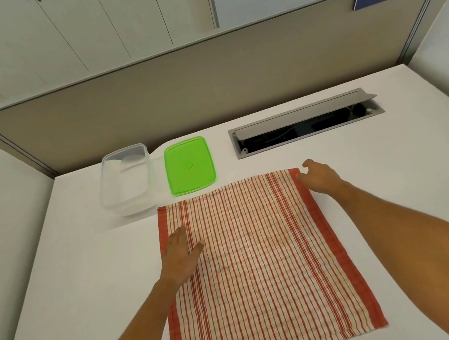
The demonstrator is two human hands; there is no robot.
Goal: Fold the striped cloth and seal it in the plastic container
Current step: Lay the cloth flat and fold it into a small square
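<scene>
The striped cloth (pixel 256 267), red lines on cream with red side borders, lies spread flat on the white desk (pixel 396 186). My left hand (pixel 180 253) rests flat on the cloth near its left border, fingers straight. My right hand (pixel 318 175) is at the cloth's far right corner, fingers loosely curled at the corner's edge; whether it pinches the fabric is unclear. Beyond the cloth's far left corner stands the clear plastic container (pixel 126 179), uncovered. Its green lid (pixel 189 165) lies flat on the desk just to the right of it.
A grey cable tray (pixel 307 124) with its flap raised is set into the desk at the back right. A beige partition (pixel 176 95) closes the far edge. Pale rounded side panels stand at the desk's left and right.
</scene>
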